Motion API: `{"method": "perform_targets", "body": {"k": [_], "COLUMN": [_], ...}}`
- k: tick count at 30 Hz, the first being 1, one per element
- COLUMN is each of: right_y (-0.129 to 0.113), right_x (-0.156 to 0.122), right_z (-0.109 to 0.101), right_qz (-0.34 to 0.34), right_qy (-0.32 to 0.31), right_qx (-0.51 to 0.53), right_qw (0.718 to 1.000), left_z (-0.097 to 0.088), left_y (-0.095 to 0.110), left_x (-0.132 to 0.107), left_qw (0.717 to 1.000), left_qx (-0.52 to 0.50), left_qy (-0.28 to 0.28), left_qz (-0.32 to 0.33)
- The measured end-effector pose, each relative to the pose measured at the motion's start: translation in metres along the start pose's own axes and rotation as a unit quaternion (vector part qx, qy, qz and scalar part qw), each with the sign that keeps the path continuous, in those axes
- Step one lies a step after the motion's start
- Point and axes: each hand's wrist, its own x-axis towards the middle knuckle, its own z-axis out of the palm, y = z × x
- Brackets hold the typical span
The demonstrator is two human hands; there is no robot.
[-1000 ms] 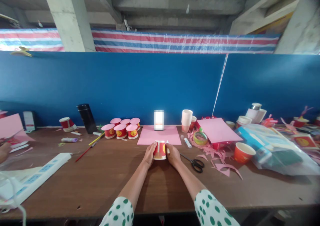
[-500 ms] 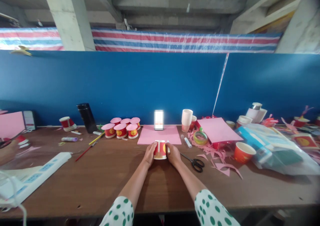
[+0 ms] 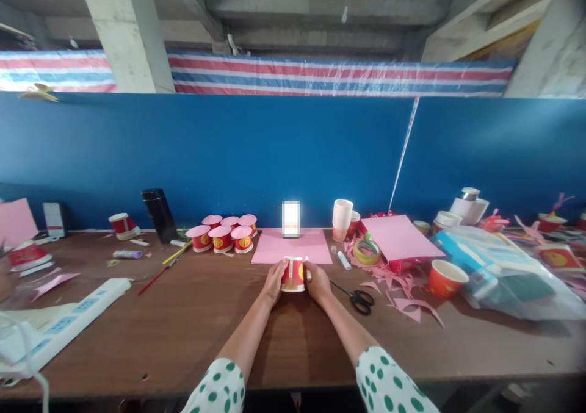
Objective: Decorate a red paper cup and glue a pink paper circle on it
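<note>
A red paper cup (image 3: 293, 274) with a gold emblem stands upside down on the brown table (image 3: 183, 333), at the front edge of a pink paper sheet (image 3: 293, 246). My left hand (image 3: 273, 282) is wrapped round its left side and my right hand (image 3: 317, 282) round its right side. Both hands grip the cup. Black scissors (image 3: 358, 299) lie just right of my right hand. A white glue stick (image 3: 343, 260) lies beyond them.
Several upturned red cups with pink tops (image 3: 224, 235) stand back left beside a black flask (image 3: 159, 215). A white cup stack (image 3: 341, 219), tape roll (image 3: 366, 252), pink scraps (image 3: 407, 303), an open red cup (image 3: 445, 279) and plastic bags (image 3: 503, 279) fill the right. A power strip (image 3: 68, 324) lies left.
My hands and the cup have stayed put. At the far left, another person's hand and the large pink sheet have withdrawn, leaving a red cup and a pink scrap showing.
</note>
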Motion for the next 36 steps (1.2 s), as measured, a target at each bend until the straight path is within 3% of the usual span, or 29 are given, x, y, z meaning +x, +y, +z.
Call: {"method": "perform_targets", "body": {"k": [36], "right_y": [-0.0022], "right_x": [0.0004], "right_z": [0.0], "right_qz": [0.001], "right_qy": [-0.004], "right_qx": [-0.015], "right_qw": [1.0], "left_z": [-0.0017], "left_y": [-0.0009], "left_x": [0.0005], "left_qw": [1.0], "left_qx": [0.013], "left_qy": [-0.002], "left_qz": [-0.002]}}
